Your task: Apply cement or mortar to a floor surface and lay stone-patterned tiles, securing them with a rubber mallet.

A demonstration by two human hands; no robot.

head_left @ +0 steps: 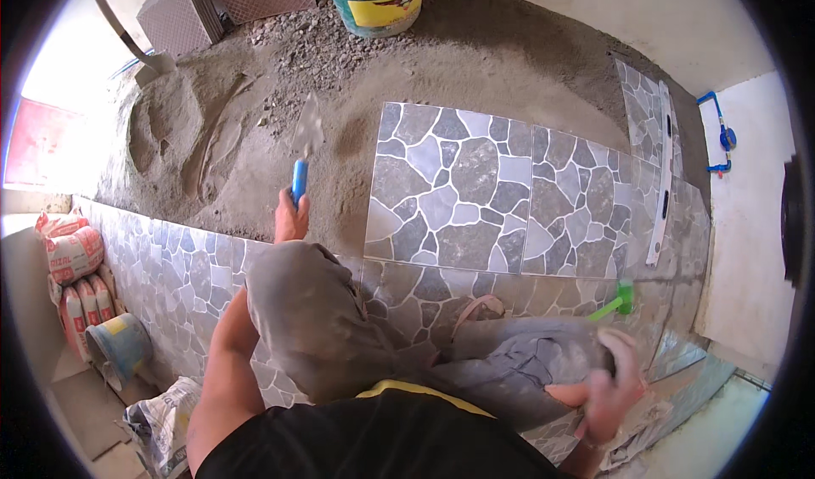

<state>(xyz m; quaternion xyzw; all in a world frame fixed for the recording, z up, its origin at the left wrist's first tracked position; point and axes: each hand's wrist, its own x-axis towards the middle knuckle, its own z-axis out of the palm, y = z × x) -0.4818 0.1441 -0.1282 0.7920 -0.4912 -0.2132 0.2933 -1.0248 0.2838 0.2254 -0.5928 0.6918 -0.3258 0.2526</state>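
Note:
My left hand (pixel 291 219) is closed around the blue handle of a pointed trowel (pixel 309 133). The blade points away from me over the grey sand-and-mortar bed (pixel 340 156), left of a stone-patterned floor tile (pixel 450 192). Whether the blade touches the bed I cannot tell. On the right, my right hand (pixel 615 387) is smeared by motion beside my bent right leg, so its fingers are unclear. A mallet with a green head and handle (pixel 625 296) lies on the tiles just beyond that leg.
A long spirit level (pixel 660 190) rests on tiles near the right wall. At the back stand a green bucket (pixel 373 12), stacked tiles (pixel 176 14) and a shovel (pixel 154 68) in the mortar heap. Cement bags (pixel 75 254) and a dirty bucket (pixel 120 348) are left. Blue pipework (pixel 727 138) juts from the wall.

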